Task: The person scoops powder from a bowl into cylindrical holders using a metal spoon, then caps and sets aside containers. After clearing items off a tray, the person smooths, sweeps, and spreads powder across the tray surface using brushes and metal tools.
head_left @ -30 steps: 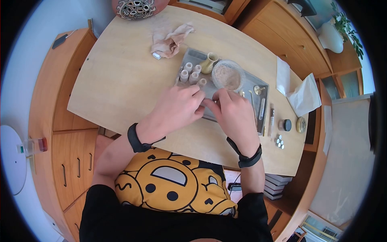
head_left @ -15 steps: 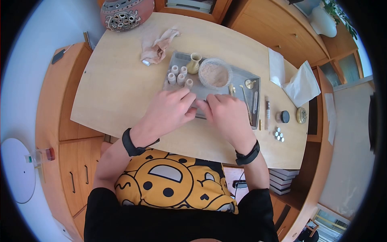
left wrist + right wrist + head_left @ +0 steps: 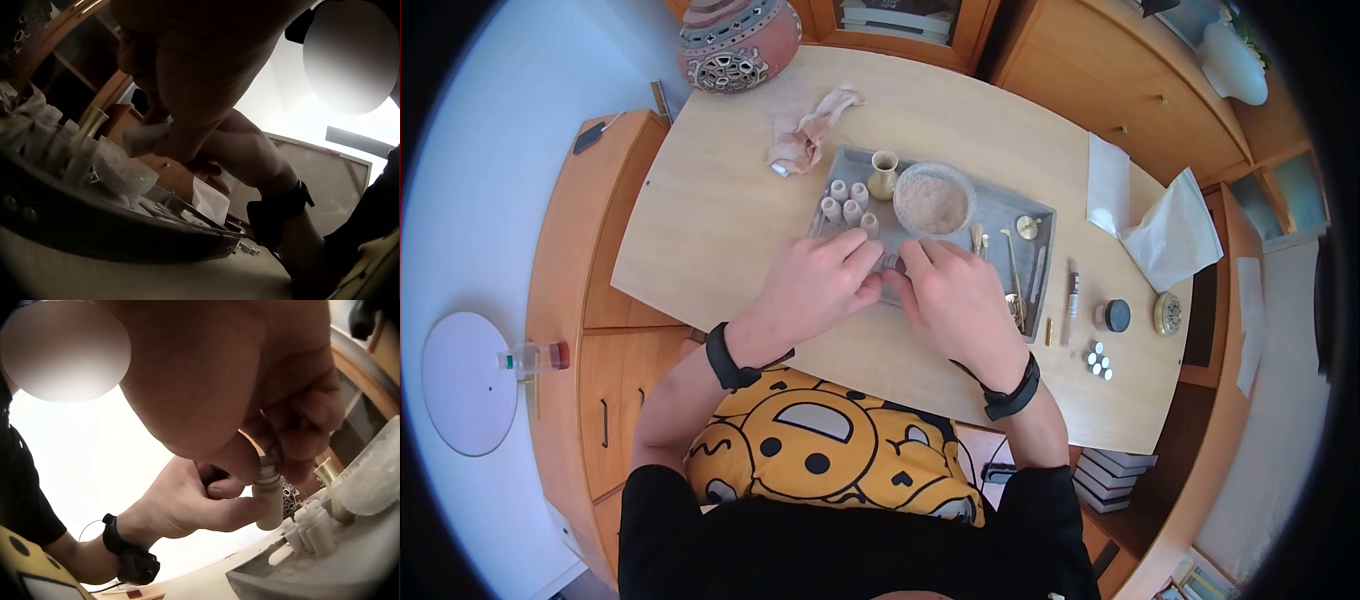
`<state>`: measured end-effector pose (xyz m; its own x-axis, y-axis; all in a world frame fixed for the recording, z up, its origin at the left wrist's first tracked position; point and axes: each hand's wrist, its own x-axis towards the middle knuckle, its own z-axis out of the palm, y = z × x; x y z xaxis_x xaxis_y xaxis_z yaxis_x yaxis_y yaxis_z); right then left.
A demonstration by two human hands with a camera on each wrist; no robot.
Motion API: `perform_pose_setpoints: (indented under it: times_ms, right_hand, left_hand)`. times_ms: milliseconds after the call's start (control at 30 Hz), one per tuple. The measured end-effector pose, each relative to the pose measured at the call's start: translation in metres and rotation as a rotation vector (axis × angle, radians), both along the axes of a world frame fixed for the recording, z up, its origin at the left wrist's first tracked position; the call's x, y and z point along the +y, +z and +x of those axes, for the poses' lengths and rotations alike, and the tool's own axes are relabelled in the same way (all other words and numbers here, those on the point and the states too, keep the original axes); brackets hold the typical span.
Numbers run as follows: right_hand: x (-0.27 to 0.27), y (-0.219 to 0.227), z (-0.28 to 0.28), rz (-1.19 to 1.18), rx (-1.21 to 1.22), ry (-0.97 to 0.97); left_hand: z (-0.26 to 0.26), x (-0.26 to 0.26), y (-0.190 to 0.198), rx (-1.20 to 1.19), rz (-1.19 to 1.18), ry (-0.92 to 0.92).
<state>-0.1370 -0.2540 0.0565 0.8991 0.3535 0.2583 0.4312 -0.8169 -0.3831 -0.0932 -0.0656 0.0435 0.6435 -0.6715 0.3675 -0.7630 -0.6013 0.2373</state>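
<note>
Table (image 3: 720, 220): pale wood, under everything; sits lower and further right in the head view than in the earlier frame
Cushion (image 3: 810, 430): yellow with cartoon faces, on lap, near side
Tray (image 3: 990, 210): grey, mid table, far side of hands; same items on it as before
Patterned pot (image 3: 740, 50): reddish, far left; more of its top shows now
White bag (image 3: 1175, 235): far right, right of tray
Left hand (image 3: 812, 285): over tray's near left edge, thumb and fingers pinching body of held bottle
Right hand (image 3: 965, 300): over tray's near edge, thumb and fingertips pinching held bottle's neck end
Bowl (image 3: 898, 208): pinkish powder inside, far middle of tray, unmoved on it
Cloth (image 3: 805, 135): crumpled, table, far left of tray
Vase (image 3: 884, 178): gold, upright, just left of bowl, same spot on tray
Standing bottles (image 3: 852, 212): five, left end of tray, arrangement unchanged
Dark-lidded jar (image 3: 1114, 316): right of tray, on table
Held bottle (image 3: 270, 503): small, pale, between both hands above tray; a bit more shows between fingers in head view than before
Round-ended tool (image 3: 1014, 304): tray, near right; now clearer beside right hand
White caps (image 3: 1097, 350): small cluster, near right of table, unchanged
</note>
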Motion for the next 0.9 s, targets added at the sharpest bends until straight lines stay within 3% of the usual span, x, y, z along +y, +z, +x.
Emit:
perform_pose_setpoints:
  times_ms: [400,633,900]
  right_hand:
    - [-0.001,0.002,-0.003,0.049,0.104,-0.049]
    - [0.012,0.008,-0.006,-0.045,0.099,-0.034]
    - [0.013,0.01,-0.005,-0.009,0.1,-0.119]
  left_hand:
    - [-0.007,-0.003,-0.003,0.237,-0.07,0.045]
    - [-0.005,0.007,-0.002,0.336,0.001,0.046]
    - [-0.001,0.0,-0.019,0.326,-0.271,0.004]
